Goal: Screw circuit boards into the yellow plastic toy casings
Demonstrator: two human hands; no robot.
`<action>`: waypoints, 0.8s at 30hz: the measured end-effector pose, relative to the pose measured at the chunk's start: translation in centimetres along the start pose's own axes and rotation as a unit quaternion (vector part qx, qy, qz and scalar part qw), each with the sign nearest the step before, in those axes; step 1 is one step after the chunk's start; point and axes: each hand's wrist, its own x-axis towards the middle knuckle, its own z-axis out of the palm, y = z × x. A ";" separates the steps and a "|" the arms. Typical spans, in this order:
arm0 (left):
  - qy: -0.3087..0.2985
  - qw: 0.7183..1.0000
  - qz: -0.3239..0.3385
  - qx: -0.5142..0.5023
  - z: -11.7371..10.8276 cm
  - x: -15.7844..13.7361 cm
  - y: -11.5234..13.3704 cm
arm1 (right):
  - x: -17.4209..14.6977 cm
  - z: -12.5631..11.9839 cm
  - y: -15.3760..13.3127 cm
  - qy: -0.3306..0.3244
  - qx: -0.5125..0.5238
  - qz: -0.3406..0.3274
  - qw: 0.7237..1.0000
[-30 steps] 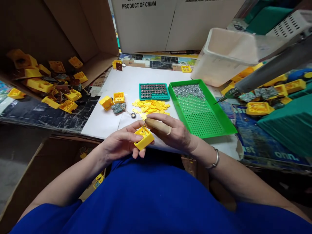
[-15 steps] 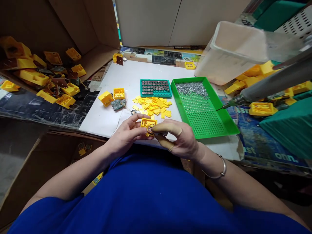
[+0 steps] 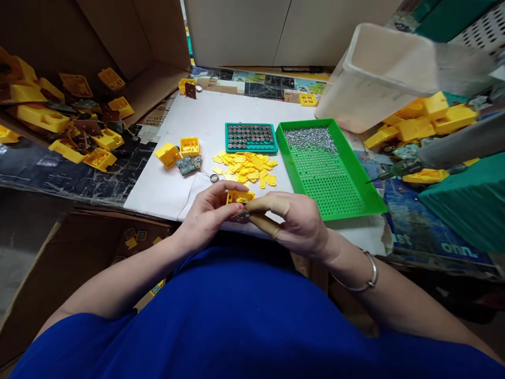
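Observation:
My left hand point(image 3: 207, 213) grips a small yellow plastic housing point(image 3: 239, 197) at the near edge of the white sheet. My right hand point(image 3: 294, 221), with rubber finger cots on thumb and forefinger, pinches a small dark part against the housing's front. Just beyond lie a heap of small yellow plastic pieces point(image 3: 246, 167), a teal tray of round metal parts point(image 3: 251, 137) and a green perforated tray point(image 3: 355, 202) with screws point(image 3: 310, 139) at its far end.
Two yellow housings point(image 3: 178, 150) and a circuit board point(image 3: 187, 165) lie to the left on the white sheet point(image 3: 221, 113). A cardboard box point(image 3: 79, 116) on the left holds several housings. A white tub point(image 3: 379, 73), more housings and an electric screwdriver point(image 3: 442, 152) are on the right.
The housing has been turned in my hands from tilted to flatter, and both hands have risen slightly towards the table edge. My right fingers now pinch at its front.

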 end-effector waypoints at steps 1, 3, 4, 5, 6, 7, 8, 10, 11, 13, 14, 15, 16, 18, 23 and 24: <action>-0.003 1.000 -0.005 -0.009 0.0 0.0 0.0 | 0.2 -0.1 -0.1 0.004 -0.008 0.007 1.000; -0.011 0.999 -0.036 -0.034 0.1 0.2 0.1 | 0.7 -0.3 -0.2 0.008 -0.021 0.025 0.999; -0.014 0.997 -0.054 -0.045 0.1 0.2 0.3 | 1.0 -0.4 -0.1 0.006 -0.025 0.034 0.999; -0.017 0.996 -0.069 -0.054 0.1 0.3 0.4 | 1.2 -0.5 -0.1 0.002 -0.027 0.043 0.999; -0.019 0.995 -0.080 -0.061 0.0 0.3 0.5 | 1.4 -0.7 0.0 -0.005 -0.025 0.050 0.998; -0.022 0.994 -0.085 -0.069 0.0 0.4 0.5 | 1.6 -0.8 0.0 -0.014 -0.023 0.058 0.998; -0.025 0.993 -0.088 -0.075 -0.1 0.5 0.6 | 1.7 -0.9 0.1 -0.024 -0.023 0.067 0.997; -0.032 0.992 -0.086 -0.088 -0.2 0.6 0.5 | 1.8 -1.0 0.2 -0.040 -0.027 0.085 0.995; -0.036 0.991 -0.085 -0.093 -0.3 0.6 0.5 | 1.9 -1.0 0.2 -0.045 -0.031 0.091 0.994; -0.041 0.991 -0.081 -0.093 -0.5 0.7 0.4 | 1.8 -0.8 0.4 -0.043 -0.045 0.091 0.994; -0.043 0.992 -0.079 -0.089 -0.5 0.7 0.4 | 1.8 -0.7 0.4 -0.037 -0.048 0.086 0.994; -0.046 0.993 -0.077 -0.083 -0.6 0.6 0.3 | 1.7 -0.5 0.5 -0.026 -0.048 0.079 0.995; -0.049 0.993 -0.072 -0.074 -0.6 0.6 0.3 | 1.6 -0.4 0.7 -0.011 -0.044 0.071 0.996; -0.056 0.996 -0.055 -0.051 -0.6 0.4 0.1 | 1.6 0.0 0.9 0.024 -0.020 0.060 0.998; -0.073 0.997 -0.009 0.011 -0.5 0.2 -0.4 | 1.6 1.0 1.2 0.029 0.081 0.117 0.989; -0.068 0.998 -0.009 0.014 -0.5 0.2 -0.5 | 1.4 0.9 1.1 0.034 0.085 0.119 0.989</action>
